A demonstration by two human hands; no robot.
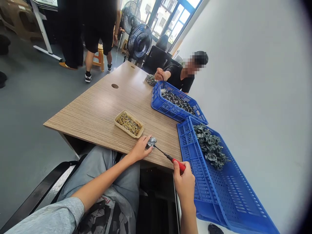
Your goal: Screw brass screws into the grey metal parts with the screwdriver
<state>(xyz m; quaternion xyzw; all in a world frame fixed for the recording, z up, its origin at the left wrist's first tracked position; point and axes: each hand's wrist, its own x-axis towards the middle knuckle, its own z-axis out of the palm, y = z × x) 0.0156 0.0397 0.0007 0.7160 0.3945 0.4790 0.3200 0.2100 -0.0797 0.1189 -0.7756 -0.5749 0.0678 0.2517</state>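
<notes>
My left hand (141,149) rests at the near edge of the table, its fingers closed on a small grey metal part (152,142). In my right hand (184,180) is a screwdriver (179,164) with a red handle and a dark shaft. Its shaft slants up and left, and the tip meets the metal part; whether a screw sits there is too small to tell. Just beyond my left hand stands a cream tray (118,123) of brass-coloured screws (129,123).
To the right, a blue crate (234,191) holds grey metal parts (211,146). Behind it, another blue crate (165,112) contains darker parts. A co-worker (187,74) sits beyond, near a pile of parts (151,80). Fans (139,41) and standing people are at the back.
</notes>
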